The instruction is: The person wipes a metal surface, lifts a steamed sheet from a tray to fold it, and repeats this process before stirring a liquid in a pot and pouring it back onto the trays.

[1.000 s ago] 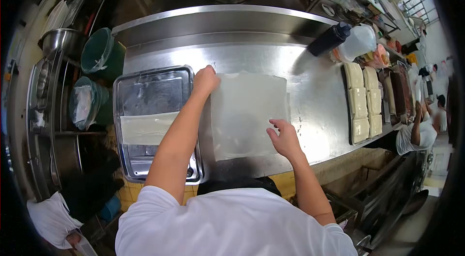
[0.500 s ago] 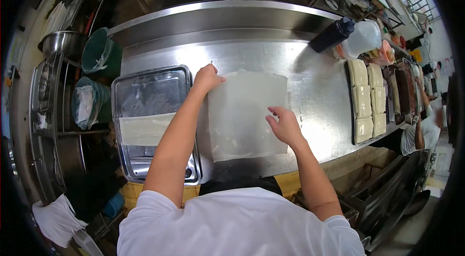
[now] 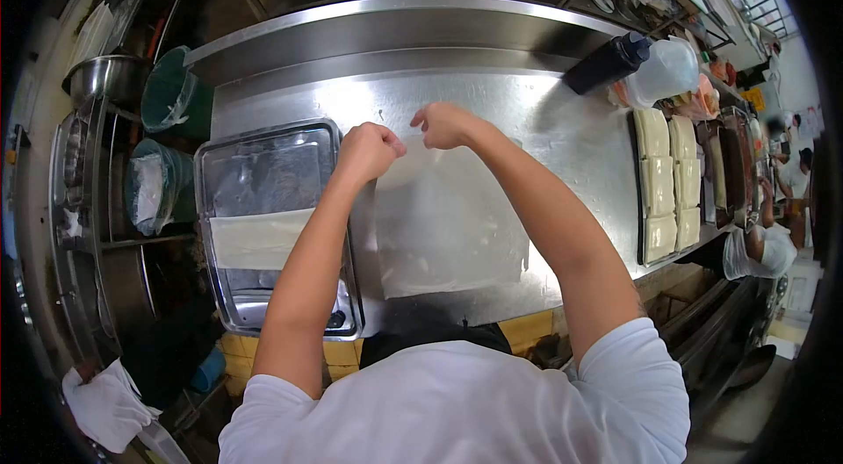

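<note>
A thin, pale translucent sheet (image 3: 450, 227) lies nearly flat on the steel table (image 3: 562, 139) in front of me. My left hand (image 3: 372, 151) is at the sheet's far left corner, its fingers pinched together; what they hold is too small to make out. Just to its right, my right hand (image 3: 443, 125) hovers by the far edge, fingers curved and apart, holding nothing. Left of the sheet sits a metal tray (image 3: 263, 170), with a folded pale sheet (image 3: 255, 240) across its middle, partly hidden by my left forearm.
Several folded pale pieces (image 3: 657, 187) fill a dark tray at the right. A dark bottle (image 3: 606, 64) and a translucent container (image 3: 663, 69) stand at the back right. Green bins (image 3: 180, 95) are at the left. Another person (image 3: 764, 249) is at the far right.
My right hand has moved from the sheet's right side to its far edge, near my left hand. My left hand has shifted slightly nearer to me.
</note>
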Action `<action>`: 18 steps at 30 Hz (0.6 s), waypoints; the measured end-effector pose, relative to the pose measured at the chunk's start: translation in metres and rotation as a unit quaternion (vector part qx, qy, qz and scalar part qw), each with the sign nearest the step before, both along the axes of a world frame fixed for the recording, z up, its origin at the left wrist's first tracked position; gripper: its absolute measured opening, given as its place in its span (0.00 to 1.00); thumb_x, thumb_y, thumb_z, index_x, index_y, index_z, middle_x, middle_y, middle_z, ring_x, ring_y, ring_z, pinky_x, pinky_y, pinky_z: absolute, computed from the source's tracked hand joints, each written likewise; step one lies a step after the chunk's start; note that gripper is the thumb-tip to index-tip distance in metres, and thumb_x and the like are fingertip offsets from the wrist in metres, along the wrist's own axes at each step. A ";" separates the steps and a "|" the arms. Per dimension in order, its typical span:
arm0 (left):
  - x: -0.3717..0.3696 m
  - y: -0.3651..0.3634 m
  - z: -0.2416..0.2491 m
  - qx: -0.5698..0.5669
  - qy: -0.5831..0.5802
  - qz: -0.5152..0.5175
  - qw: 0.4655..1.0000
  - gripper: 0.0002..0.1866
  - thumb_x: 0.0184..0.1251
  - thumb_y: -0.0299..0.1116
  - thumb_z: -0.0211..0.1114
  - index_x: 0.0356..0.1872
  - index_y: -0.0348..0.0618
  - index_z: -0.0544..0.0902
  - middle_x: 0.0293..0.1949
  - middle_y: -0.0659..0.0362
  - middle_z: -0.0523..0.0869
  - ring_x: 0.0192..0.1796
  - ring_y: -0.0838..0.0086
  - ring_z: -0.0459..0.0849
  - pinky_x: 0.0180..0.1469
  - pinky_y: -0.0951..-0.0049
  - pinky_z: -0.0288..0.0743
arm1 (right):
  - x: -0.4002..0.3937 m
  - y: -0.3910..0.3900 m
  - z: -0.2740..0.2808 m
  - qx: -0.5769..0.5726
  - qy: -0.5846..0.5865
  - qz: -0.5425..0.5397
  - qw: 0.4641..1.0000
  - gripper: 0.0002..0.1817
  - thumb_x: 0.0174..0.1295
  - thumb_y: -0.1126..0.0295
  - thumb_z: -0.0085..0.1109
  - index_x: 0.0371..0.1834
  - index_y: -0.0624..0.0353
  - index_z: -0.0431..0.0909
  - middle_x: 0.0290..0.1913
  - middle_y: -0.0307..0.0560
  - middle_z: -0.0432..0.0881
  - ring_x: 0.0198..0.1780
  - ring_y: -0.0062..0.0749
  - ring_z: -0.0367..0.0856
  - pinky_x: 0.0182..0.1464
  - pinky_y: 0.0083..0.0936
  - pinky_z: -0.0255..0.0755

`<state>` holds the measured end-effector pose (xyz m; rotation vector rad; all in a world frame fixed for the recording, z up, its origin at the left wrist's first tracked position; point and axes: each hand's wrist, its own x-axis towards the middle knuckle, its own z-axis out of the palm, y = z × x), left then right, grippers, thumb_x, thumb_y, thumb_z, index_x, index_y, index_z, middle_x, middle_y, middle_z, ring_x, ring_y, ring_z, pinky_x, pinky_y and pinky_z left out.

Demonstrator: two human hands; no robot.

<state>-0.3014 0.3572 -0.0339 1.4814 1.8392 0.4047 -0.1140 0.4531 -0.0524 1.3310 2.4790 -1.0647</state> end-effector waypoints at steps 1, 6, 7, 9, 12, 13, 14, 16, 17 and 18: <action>-0.001 -0.001 0.000 0.002 -0.004 0.003 1.000 0.13 0.56 0.40 0.80 0.35 0.41 0.93 0.32 0.50 0.92 0.36 0.63 0.90 0.43 0.65 0.82 | -0.004 0.006 0.004 -0.058 -0.062 0.012 0.996 0.22 0.50 0.72 0.64 0.51 0.60 0.87 0.40 0.58 0.90 0.41 0.47 0.89 0.44 0.41 0.82; -0.008 0.004 0.002 0.014 -0.019 0.002 1.000 0.13 0.56 0.39 0.80 0.35 0.41 0.93 0.32 0.50 0.92 0.35 0.64 0.90 0.43 0.65 0.82 | 0.025 0.024 -0.008 -0.141 -0.202 0.043 0.968 0.17 0.47 0.74 0.66 0.44 0.58 0.89 0.31 0.54 0.87 0.34 0.43 0.86 0.35 0.40 0.79; -0.011 0.006 -0.002 0.018 -0.018 0.000 1.000 0.13 0.56 0.39 0.80 0.36 0.41 0.93 0.32 0.50 0.92 0.35 0.64 0.90 0.43 0.65 0.82 | 0.035 0.027 -0.007 -0.145 -0.220 0.049 0.963 0.19 0.49 0.73 0.66 0.47 0.57 0.89 0.33 0.55 0.88 0.36 0.43 0.87 0.37 0.39 0.80; -0.017 0.012 -0.015 0.027 -0.015 -0.004 1.000 0.14 0.56 0.40 0.80 0.36 0.40 0.93 0.32 0.50 0.92 0.35 0.65 0.90 0.43 0.66 0.82 | 0.059 0.031 -0.006 -0.125 -0.224 0.072 0.964 0.20 0.50 0.72 0.67 0.49 0.55 0.90 0.35 0.56 0.89 0.39 0.44 0.88 0.41 0.39 0.80; -0.020 0.023 -0.019 -0.032 -0.009 -0.006 0.999 0.14 0.56 0.43 0.79 0.37 0.45 0.93 0.37 0.52 0.93 0.41 0.62 0.91 0.48 0.65 0.83 | 0.096 0.027 -0.011 -0.056 -0.210 0.100 0.971 0.17 0.51 0.70 0.67 0.46 0.54 0.91 0.36 0.55 0.89 0.40 0.47 0.87 0.45 0.40 0.80; -0.021 0.026 -0.024 -0.032 -0.007 -0.008 0.999 0.15 0.55 0.44 0.79 0.37 0.45 0.93 0.37 0.52 0.93 0.41 0.62 0.91 0.48 0.65 0.83 | 0.104 0.024 -0.008 -0.035 -0.224 0.098 0.969 0.16 0.51 0.70 0.67 0.45 0.55 0.91 0.37 0.55 0.89 0.41 0.48 0.87 0.46 0.41 0.80; -0.021 0.027 -0.031 -0.033 -0.005 -0.010 0.999 0.15 0.55 0.44 0.79 0.37 0.45 0.93 0.37 0.53 0.93 0.41 0.63 0.91 0.48 0.65 0.83 | 0.112 0.021 -0.006 -0.015 -0.237 0.095 0.967 0.15 0.51 0.69 0.67 0.44 0.55 0.90 0.37 0.55 0.89 0.41 0.49 0.86 0.48 0.41 0.80; -0.020 0.031 -0.043 -0.036 -0.001 -0.013 0.999 0.16 0.54 0.46 0.79 0.36 0.46 0.93 0.36 0.53 0.93 0.41 0.63 0.91 0.49 0.65 0.83 | 0.135 0.014 -0.024 0.114 -0.185 0.088 0.972 0.12 0.51 0.70 0.66 0.40 0.55 0.90 0.37 0.54 0.89 0.41 0.50 0.86 0.47 0.41 0.80; -0.020 0.032 -0.047 -0.040 0.001 -0.013 0.999 0.16 0.54 0.46 0.79 0.36 0.46 0.92 0.36 0.54 0.93 0.41 0.63 0.91 0.49 0.65 0.82 | 0.146 0.012 -0.036 0.177 -0.158 0.084 0.968 0.11 0.51 0.70 0.66 0.38 0.56 0.89 0.36 0.54 0.89 0.41 0.50 0.86 0.47 0.41 0.80; -0.019 0.032 -0.049 -0.044 0.003 -0.013 0.999 0.16 0.54 0.46 0.80 0.36 0.46 0.92 0.36 0.54 0.93 0.41 0.63 0.91 0.49 0.65 0.82 | 0.153 0.011 -0.040 0.184 -0.130 0.078 0.971 0.10 0.51 0.70 0.65 0.37 0.56 0.89 0.35 0.54 0.88 0.40 0.50 0.86 0.47 0.41 0.79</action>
